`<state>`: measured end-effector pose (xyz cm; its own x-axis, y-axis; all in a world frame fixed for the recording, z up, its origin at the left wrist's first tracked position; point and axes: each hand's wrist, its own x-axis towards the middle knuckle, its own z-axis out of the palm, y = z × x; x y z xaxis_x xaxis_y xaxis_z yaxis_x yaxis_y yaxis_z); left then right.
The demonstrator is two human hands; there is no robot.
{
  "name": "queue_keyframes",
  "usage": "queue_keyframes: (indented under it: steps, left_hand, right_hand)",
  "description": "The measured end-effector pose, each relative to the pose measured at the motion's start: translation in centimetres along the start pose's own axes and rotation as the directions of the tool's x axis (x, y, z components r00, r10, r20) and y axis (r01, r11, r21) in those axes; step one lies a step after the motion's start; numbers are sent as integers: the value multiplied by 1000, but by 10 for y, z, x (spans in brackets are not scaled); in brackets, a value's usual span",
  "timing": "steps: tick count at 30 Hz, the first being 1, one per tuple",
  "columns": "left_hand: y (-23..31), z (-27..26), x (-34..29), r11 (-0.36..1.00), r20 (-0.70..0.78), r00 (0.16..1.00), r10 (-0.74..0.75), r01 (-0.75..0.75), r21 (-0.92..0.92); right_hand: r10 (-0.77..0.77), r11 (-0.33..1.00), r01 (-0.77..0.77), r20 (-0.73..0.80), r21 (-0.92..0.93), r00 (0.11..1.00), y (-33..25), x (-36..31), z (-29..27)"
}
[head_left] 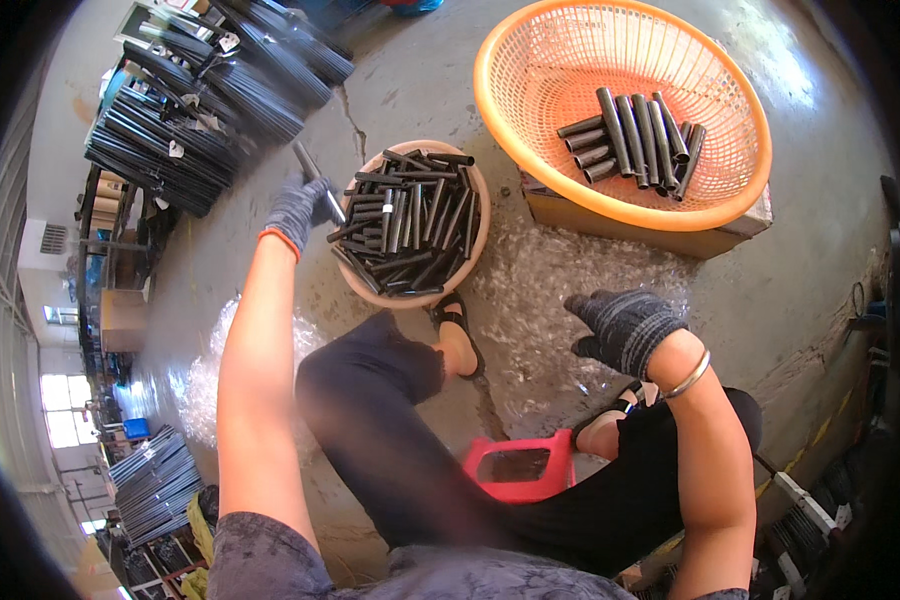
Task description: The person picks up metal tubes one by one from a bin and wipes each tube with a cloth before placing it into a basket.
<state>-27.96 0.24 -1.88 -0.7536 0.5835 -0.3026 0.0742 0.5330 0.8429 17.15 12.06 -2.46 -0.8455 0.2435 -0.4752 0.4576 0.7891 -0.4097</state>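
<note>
My left hand [300, 210], in a dark grey knitted glove with an orange cuff, is closed around a short dark tube [306, 160]. It hovers at the left rim of a round beige tub [484, 215]. Many short black tubes [402, 215] lie jumbled in that tub, one with a whitish band. My right hand [625, 325], also gloved, hangs in front of the orange mesh basket [488, 80]. Its thumb and fingers are apart, and nothing shows between them. Inside the basket, several dark tubes [635, 140] lie side by side, some across the others.
A cardboard box [705, 242] supports the basket. Crumpled clear plastic [570, 290] covers the floor before it. Between my legs stands a red plastic stool [525, 488]. Bundles of long dark rods [170, 140] fill the far left; more rods [160, 485] lie at the lower left.
</note>
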Motion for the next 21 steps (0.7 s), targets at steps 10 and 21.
queue_keyframes:
  steps: [10,21]
  left_hand:
    - [-171,6,27,961,-25,968,-251,252,110]
    - [-246,15,75,949,87,991,-103,72,306]
  right_hand:
    - [25,1000,-24,-44,15,999,11,14,12]
    - [-17,1000,16,-54,-4,998,13,24,19]
